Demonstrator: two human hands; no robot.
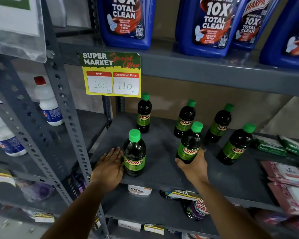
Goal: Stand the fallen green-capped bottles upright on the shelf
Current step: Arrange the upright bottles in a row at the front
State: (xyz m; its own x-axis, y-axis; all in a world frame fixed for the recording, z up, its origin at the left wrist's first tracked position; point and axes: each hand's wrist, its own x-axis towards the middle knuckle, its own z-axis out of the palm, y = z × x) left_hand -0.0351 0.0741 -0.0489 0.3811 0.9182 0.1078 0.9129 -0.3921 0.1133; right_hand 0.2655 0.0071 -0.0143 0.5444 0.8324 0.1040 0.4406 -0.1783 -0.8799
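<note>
Both hands are observed at the front of the grey shelf (162, 171). Left hand (109, 167) is laid flat, fingers extended and together, with its edge pressed against the side of the front-left bottle (134, 153); no grasp is formed. Right hand (194, 167) is wrapped around the base of the front-centre bottle (190, 144), which is held slightly tilted; whether its base is seated on the shelf cannot be told, as it is hidden by the fingers.

Above both hands, large blue cleaner jugs (126, 21) are noted on the upper shelf, and a yellow price card (111, 75) is hung just above the left hand. To the right of the right hand, pink packets (286, 175) and green packets (269, 146) are stacked.

6 green-capped bottles are counted. Beyond the left hand, 1 rear bottle (144, 113) is seen upright. Beyond the right hand, 2 rear bottles (185, 119) (219, 124) are seen standing, and 1 further bottle (236, 144) is placed to its right. Their apparent lean is judged to be wide-angle distortion.

Progress: no bottle is seen lying flat. 5 are judged standing; the 6th, in the right hand, is judged nearly set down. Remaining: seating and release of that bottle, and withdrawal of the left hand.
</note>
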